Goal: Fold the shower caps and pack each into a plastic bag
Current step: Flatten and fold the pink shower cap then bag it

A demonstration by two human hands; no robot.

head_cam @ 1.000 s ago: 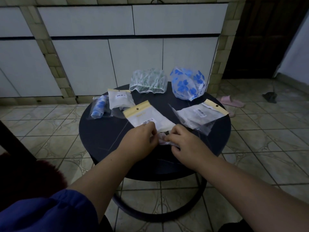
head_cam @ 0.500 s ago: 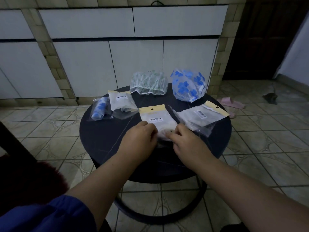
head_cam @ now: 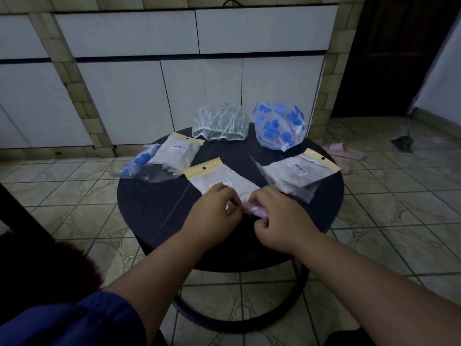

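Observation:
A plastic bag (head_cam: 216,177) with a yellow header lies in the middle of the round dark table (head_cam: 154,208). My left hand (head_cam: 215,213) pinches its near open end. My right hand (head_cam: 279,216) grips a folded pale pink shower cap (head_cam: 253,210) at the bag's mouth. At the back of the table stand a green-patterned shower cap (head_cam: 220,126) and a blue-flowered shower cap (head_cam: 279,128), both unfolded. A packed bag (head_cam: 175,153) lies at the left with a blue cap in a bag (head_cam: 138,162) beside it. Another bag (head_cam: 298,172) lies at the right.
White cabinet doors (head_cam: 124,96) stand close behind the table. A pink slipper (head_cam: 345,151) and a dark object (head_cam: 403,143) lie on the tiled floor at the right. A dark red fuzzy thing (head_cam: 50,270) sits at my lower left.
The bag in the middle has turned and shifted a little between my hands. My hands have stayed at its near end, and the pink cap shows more at the mouth.

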